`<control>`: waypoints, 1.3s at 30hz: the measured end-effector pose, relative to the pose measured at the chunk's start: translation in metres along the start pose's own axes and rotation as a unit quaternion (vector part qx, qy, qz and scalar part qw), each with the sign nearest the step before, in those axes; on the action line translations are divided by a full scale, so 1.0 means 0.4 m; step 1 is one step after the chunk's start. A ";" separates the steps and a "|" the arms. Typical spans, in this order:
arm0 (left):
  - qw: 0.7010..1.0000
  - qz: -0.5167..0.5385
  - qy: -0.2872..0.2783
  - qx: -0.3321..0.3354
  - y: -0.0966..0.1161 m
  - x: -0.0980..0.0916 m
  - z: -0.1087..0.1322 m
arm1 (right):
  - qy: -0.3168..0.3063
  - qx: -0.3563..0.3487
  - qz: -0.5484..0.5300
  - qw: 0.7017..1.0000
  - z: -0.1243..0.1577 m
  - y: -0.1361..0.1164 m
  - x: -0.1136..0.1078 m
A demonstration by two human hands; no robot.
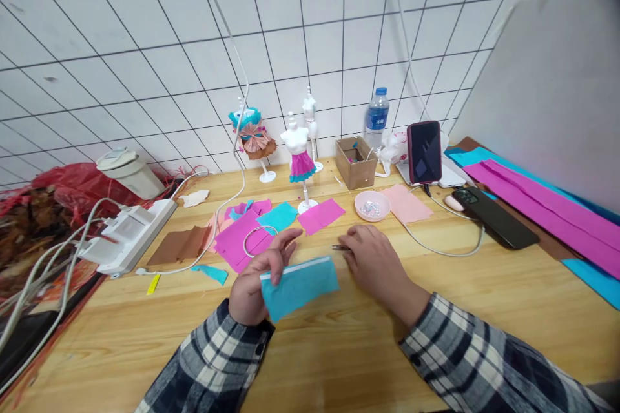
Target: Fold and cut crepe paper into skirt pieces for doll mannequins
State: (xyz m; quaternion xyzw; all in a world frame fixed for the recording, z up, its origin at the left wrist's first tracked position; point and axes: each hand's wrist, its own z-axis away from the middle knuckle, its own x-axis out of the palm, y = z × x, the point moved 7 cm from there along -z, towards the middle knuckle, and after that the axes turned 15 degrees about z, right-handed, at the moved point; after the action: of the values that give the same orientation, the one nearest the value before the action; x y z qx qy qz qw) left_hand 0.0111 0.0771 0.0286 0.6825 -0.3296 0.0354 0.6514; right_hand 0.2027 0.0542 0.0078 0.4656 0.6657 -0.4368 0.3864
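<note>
My left hand [259,284] pinches a turquoise piece of crepe paper [303,290] by its left end, thumb on top. Along the paper's upper edge runs a white strip like tape [300,266]. My right hand [371,261] is closed, palm down, just above the table to the right of the paper. From its fingers a short dark metal tip [341,247] pokes out to the left; the rest of that tool is hidden. Beyond my hands stands a small white dress form [294,137] with a magenta and turquoise skirt [301,166].
Magenta paper pieces [237,242], a brown piece [179,245] and a pink piece [407,202] lie around. Also here are a pink dish [372,213], a cardboard box [356,171], a water bottle [377,117], phones [496,216], a power strip [128,239] and loose cables.
</note>
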 end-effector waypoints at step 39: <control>0.966 -0.190 0.033 -0.170 -0.044 -0.099 -0.006 | -0.151 0.182 -0.555 0.797 -0.018 0.000 0.059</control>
State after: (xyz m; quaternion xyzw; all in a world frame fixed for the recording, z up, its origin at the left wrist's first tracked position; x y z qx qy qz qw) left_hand -0.0101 0.0942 -0.0052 0.6103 -0.1738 -0.1230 0.7630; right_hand 0.1956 0.0675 -0.0115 0.0061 0.6517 -0.7541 0.0811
